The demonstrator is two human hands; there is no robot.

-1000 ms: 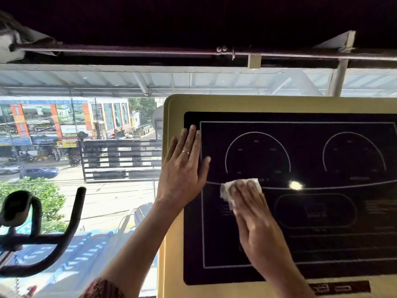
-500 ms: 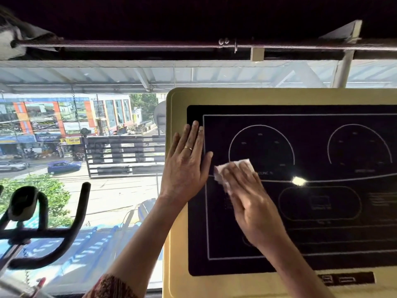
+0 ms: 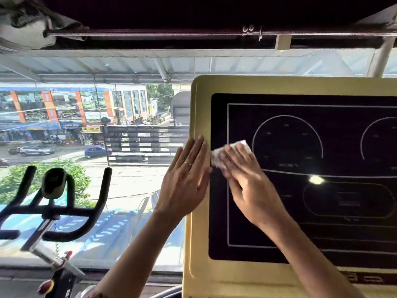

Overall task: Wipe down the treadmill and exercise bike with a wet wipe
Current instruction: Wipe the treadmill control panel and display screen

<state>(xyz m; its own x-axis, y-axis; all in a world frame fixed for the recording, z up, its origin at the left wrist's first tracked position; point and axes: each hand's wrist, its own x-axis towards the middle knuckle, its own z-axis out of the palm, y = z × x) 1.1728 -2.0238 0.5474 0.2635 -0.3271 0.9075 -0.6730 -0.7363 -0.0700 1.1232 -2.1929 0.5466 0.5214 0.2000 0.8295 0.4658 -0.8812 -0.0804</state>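
Wet wipe (image 3: 240, 146) under flat right hand (image 3: 247, 186) at screen (image 3: 322, 233) edge, flat left hand (image 3: 187, 179) beside

Under a dark ceiling (image 3: 193, 9), a window (image 3: 133, 190) shows a sunlit street (image 3: 64, 157), shopfronts (image 3: 53, 108) and cars (image 3: 36, 149), perhaps parked.

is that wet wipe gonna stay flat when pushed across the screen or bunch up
Probably floppy: the wet wipe looks crumpled under the right hand, so it may bunch further. It likely slides easily, since the black panel looks smooth and glossy.
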